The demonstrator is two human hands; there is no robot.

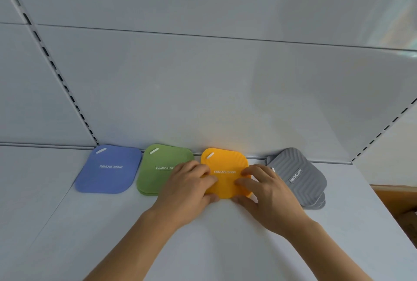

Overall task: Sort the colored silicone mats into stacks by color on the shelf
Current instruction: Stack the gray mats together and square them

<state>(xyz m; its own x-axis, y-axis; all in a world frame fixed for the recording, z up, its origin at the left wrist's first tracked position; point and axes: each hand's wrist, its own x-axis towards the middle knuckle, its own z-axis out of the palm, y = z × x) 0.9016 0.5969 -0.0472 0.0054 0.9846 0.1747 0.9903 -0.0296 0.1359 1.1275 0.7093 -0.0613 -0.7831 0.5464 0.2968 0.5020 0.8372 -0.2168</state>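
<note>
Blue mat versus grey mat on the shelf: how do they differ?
The blue mat shows a smooth face; the grey mat shows zigzag ridges. Blue's lettering reads level, grey's runs slanted, so grey lies turned. Under grey another grey edge peeks out; under blue none shows. Both read REMOVE ODOR, and neither is touched by the hands.

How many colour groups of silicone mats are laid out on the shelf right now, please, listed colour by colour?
Blue mats: 1 group
Green mats: 1 group
Yellow mats: 1 group, with both hands' fingers on it
Grey mats: 1 group
Total: 4 groups. How many mats lie in each cannot be told.
</note>
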